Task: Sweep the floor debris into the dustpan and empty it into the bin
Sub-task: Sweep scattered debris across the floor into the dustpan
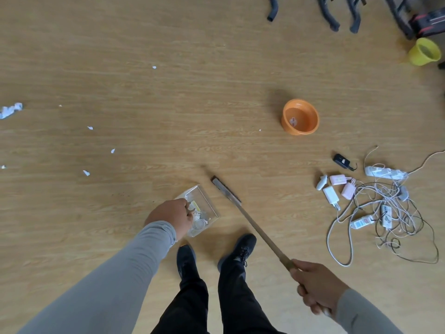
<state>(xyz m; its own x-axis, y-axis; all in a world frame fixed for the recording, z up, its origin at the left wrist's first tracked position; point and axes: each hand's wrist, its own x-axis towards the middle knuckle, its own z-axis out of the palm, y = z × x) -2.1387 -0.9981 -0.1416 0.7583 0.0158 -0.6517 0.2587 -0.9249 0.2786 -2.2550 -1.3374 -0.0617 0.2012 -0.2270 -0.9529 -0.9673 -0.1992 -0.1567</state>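
Observation:
A clear plastic dustpan [207,206] with white scraps inside hangs just above the wooden floor in front of my shoes. My left hand [172,216] is shut on its near edge. My right hand [314,286] grips the wooden handle of a broom [255,225], whose dark head [225,191] sits just right of the dustpan. White paper scraps [86,173] lie scattered on the floor to the left, with a crumpled wad [10,110] at the far left. An orange bin [300,116] stands ahead to the right.
A tangle of white and black cables, chargers and power strips [375,203] covers the floor at right. A yellow bucket [423,51] stands at the far right. Black chair legs [332,18] line the top edge.

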